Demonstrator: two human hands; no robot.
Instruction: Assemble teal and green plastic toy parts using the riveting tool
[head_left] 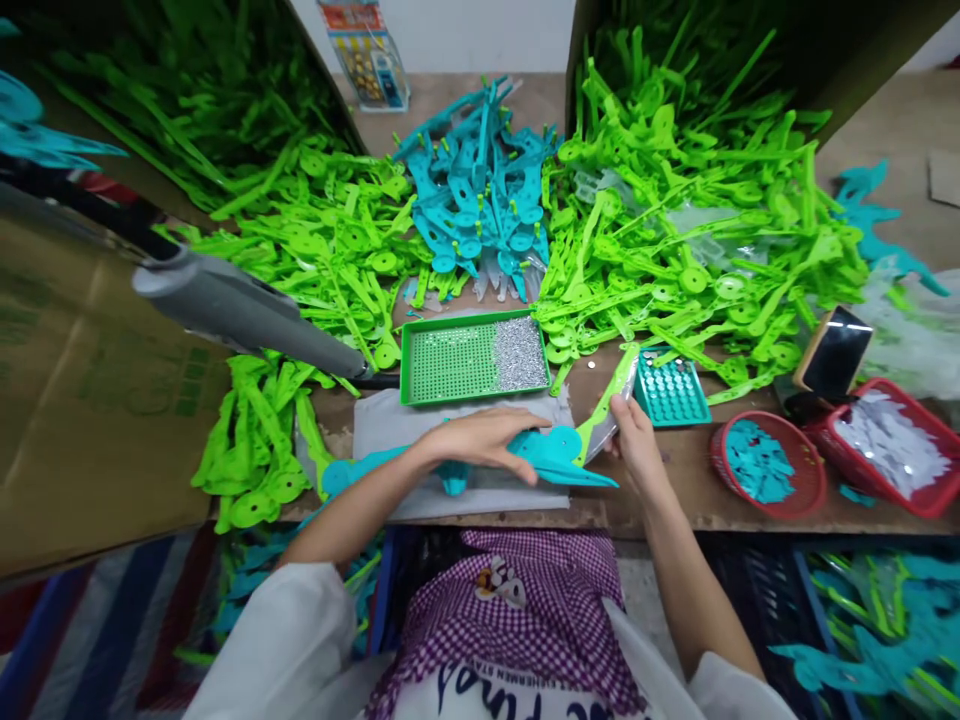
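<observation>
My left hand (487, 440) rests over a long blue plastic piece (559, 455) lying on a grey cloth (382, 420), its fingers spread across the piece and the thumb apart. To the right, my right hand (634, 435) has its fingers closed on a green plastic arm (606, 400) with a clear strip along it. The lower end of the green arm meets the right part of the blue piece. Just beyond the cloth sits a green tray (450, 365) with small silver parts at its right end. A teal tray (673, 390) of round discs stands beside my right hand.
Heaps of green pieces (675, 250) flank a blue stack (484, 190). A grey rod (255, 310) reaches in from the left. Red baskets (810, 470) (941, 490) and a phone (836, 350) stand right. Cardboard boxes (90, 380) border the left side.
</observation>
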